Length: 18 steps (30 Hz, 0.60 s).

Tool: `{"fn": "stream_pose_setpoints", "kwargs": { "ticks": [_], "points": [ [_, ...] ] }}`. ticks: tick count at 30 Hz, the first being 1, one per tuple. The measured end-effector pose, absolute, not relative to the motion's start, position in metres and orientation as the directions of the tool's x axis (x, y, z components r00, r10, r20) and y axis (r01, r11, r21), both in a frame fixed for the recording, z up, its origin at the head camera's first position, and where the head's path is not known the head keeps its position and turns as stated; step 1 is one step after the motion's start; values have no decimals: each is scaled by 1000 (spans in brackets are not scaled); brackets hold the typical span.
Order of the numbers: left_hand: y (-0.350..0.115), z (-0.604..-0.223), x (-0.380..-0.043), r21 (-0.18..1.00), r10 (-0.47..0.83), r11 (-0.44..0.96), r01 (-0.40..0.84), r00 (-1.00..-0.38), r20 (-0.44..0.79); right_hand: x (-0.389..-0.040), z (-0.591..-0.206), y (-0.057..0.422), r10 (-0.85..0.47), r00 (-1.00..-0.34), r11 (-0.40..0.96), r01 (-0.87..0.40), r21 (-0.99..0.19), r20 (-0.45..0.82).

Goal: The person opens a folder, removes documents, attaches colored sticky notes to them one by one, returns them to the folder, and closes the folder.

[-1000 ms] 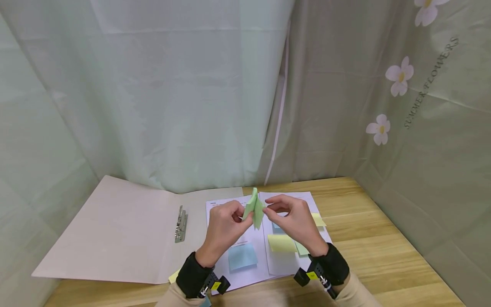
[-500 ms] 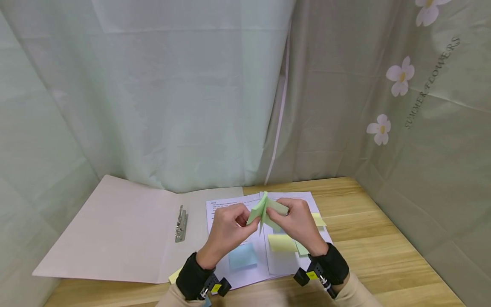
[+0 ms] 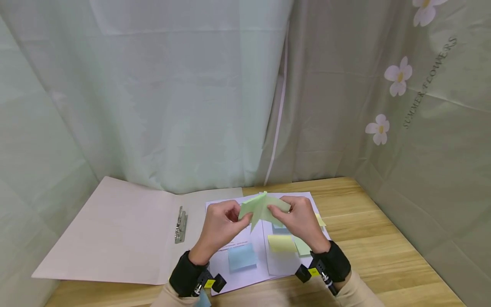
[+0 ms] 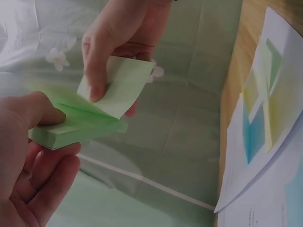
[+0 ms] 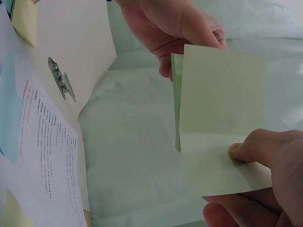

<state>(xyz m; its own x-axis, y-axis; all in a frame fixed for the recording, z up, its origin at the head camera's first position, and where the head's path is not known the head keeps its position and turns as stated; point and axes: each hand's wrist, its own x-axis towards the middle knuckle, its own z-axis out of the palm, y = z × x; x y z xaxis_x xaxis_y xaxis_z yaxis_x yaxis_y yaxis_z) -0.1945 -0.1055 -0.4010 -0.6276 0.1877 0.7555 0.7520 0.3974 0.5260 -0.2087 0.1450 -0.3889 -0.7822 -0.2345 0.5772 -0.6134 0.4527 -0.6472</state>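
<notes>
A pad of light green sticky notes (image 4: 90, 130) is in my left hand (image 3: 219, 226), which grips it by the side with thumb on top and fingers below. My right hand (image 3: 301, 219) pinches a green sticky note sheet (image 5: 222, 94) between thumb and fingers. In the left wrist view this sheet slants up from the pad, meeting it along one edge. Both hands are above printed papers (image 3: 238, 281). On these lie a blue sticky note (image 3: 242, 257), a yellow one with a curled edge (image 3: 282, 243) and a green one (image 3: 303, 247), partly behind my right wrist.
An open pale folder (image 3: 111, 238) with a metal clip (image 3: 180, 226) covers the left of the wooden table (image 3: 383, 251). Something blue (image 3: 203, 299) shows beside my left wrist. A yellow pad (image 5: 26, 21) appears in the right wrist view. Curtains (image 3: 184, 106) hang behind the table.
My right hand, apart from the pad at first, has come to pinch the green sheet. The sheet and pad have spread wider apart, with my left hand shifting slightly left.
</notes>
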Motion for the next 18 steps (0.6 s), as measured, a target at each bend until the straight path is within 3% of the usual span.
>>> {"fn": "stream_pose_setpoints", "kwargs": {
  "ticks": [10, 18],
  "points": [
    [-140, -381, -193, 688, -28, 436, 580, -756, 654, -215, -382, 165, -99, -856, 494, -485, -722, 507],
    [-142, -381, -194, 709, -12, 426, 563, -779, 626, -215, -379, 164, -103, -860, 472, -485, -737, 500]
  ]
}}
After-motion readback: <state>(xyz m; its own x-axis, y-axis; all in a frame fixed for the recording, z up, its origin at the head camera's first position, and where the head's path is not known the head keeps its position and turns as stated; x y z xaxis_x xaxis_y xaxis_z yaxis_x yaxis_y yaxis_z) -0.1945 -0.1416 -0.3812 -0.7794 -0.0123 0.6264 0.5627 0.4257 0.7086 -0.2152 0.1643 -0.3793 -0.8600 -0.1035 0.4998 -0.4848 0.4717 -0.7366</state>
